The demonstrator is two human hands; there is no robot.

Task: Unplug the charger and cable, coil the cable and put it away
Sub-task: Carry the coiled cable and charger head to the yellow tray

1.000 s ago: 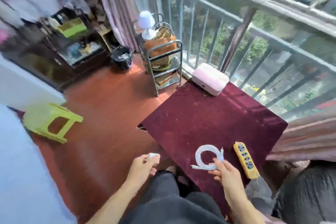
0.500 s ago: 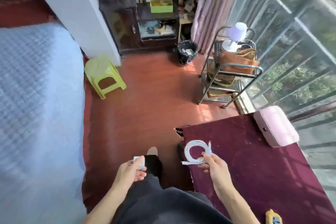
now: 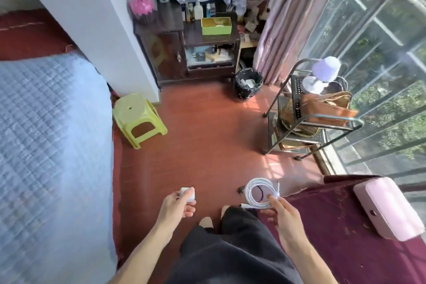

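My left hand (image 3: pixel 176 204) is closed around a small white charger block (image 3: pixel 188 193), held above the red floor in front of my legs. My right hand (image 3: pixel 282 213) pinches a white cable (image 3: pixel 258 192) wound into a neat round coil, its two plug ends sticking out beside my fingers. The coil hangs just off the left edge of the maroon-covered table (image 3: pixel 334 226). The two hands are apart, each with its own item.
A pink case (image 3: pixel 389 208) lies on the table at the right. A bed with a blue quilt (image 3: pixel 50 145) fills the left. Ahead stand a yellow-green stool (image 3: pixel 138 117), a black bin (image 3: pixel 247 83), a dark cabinet (image 3: pixel 207 53) and a metal cart (image 3: pixel 311 117) by the window.
My view has swung left and toward the room; the yellow power strip has dropped out of sight. Both hands keep their hold, now over the floor beside the table.
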